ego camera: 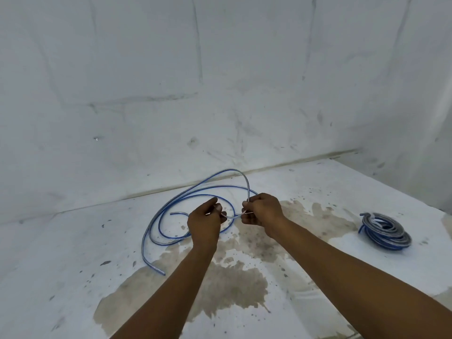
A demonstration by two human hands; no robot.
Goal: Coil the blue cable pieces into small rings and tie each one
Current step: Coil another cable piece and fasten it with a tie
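Holding a loose blue cable [156,225] between them, both hands work above the middle of the white surface [73,253]. The left hand [204,222] pinches the cable between thumb and fingertips, its fingers curled around the strand. The right hand [263,211] is clenched on the same cable just beside it, with one length rising from its fist in a tall arch toward the back wall [220,69]. A short stretch of cable spans the small gap between the two hands; a thin pinkish strand shows at the right hand, too small to identify.

The rest of the cable lies in wide, open loops on the surface, left of and behind the hands, several strands running side by side. One free end rests on the surface near the left forearm, at the edge of a brown stain [227,277]. Another end lies inside the loops, just left of the left hand.

A coiled blue cable ring [386,232], stacked in several turns, sits on the surface well apart to the right.
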